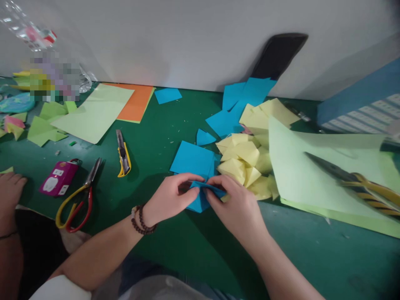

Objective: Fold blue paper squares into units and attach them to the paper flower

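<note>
Table [150,137], green, spreads beneath everything; clock centred on the blue paper in your hands. Pale wall [156,41] along its far edge. Blue printed block [359,98] out at two o'clock. Pale green sheets [306,179] lie at three, shears [359,179] with yellow-and-black handles on top of them. Light green sheet [96,112] at ten, partly over an orange sheet [137,102]. Dark slab [279,54] leans on the wall at one, loose blue sheets [243,93] at its foot. Heap of folded yellow paper [240,160] just beside your work, two o'clock.

Your left hand [173,193], beaded bracelets at the wrist: fingers closed on the folded blue paper [199,203], thumb on its near side. Your right hand [239,200]: thumb and forefinger pinch the same piece from the right. It sits between both hands, over the table; whether it touches the surface, you cannot tell. Another person's hand [11,189] rests at far nine.

Red-and-yellow scissors [84,196] at nine, blades slightly upward; magenta box [59,179] just beyond. Blue squares [193,160] at twelve, touching your work area. Smaller still, yellow cutter [124,156] at ten, blade end pointing away from you.
</note>
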The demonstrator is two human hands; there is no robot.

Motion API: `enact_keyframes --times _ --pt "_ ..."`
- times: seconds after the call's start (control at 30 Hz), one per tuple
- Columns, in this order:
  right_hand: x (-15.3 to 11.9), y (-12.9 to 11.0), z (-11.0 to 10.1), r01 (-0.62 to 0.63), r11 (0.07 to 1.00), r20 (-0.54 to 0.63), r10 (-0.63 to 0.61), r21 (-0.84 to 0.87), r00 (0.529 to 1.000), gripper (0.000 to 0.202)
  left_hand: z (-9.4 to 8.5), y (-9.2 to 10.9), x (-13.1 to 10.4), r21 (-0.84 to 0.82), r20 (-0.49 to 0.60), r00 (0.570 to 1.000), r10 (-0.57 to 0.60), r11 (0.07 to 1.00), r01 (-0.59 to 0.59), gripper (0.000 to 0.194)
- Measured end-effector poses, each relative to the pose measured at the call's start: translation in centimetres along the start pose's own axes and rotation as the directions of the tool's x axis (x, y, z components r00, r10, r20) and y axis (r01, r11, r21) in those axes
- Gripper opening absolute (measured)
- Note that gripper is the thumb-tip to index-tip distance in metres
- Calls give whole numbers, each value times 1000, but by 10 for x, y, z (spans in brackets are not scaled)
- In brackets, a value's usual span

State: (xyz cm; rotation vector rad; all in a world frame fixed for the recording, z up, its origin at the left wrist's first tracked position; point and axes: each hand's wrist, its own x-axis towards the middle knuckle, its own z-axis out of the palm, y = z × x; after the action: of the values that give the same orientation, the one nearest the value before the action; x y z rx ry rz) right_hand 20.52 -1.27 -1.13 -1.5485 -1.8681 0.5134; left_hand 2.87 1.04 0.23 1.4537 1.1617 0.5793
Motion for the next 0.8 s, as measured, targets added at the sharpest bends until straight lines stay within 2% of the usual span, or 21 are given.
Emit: enact_keyframes --times 0.2,0.3,0.53,0.7,0.8 --pt "0 -1 1 -22 999 49 20 47 999 20 2 0 0 -79 27 1000 -8 997 10 25" --pt "-1 0 2 -46 998 22 46 37 999 16 2 -1 -1 -60 46 999 6 998 -3 27" --pt "-3 0 4 -37 999 -8 37 10 999 14 -1 -3 -4 -144 70 996 61 988 -50 44" --pt "-2 -5 -3 -158 985 -58 162 70 985 8 0 -5 -5 -245 107 980 169 959 -139 66" --pt "-1 -6 -5 -218 970 -71 227 110 971 7 3 -4 -6 -218 19 985 173 962 -165 69"
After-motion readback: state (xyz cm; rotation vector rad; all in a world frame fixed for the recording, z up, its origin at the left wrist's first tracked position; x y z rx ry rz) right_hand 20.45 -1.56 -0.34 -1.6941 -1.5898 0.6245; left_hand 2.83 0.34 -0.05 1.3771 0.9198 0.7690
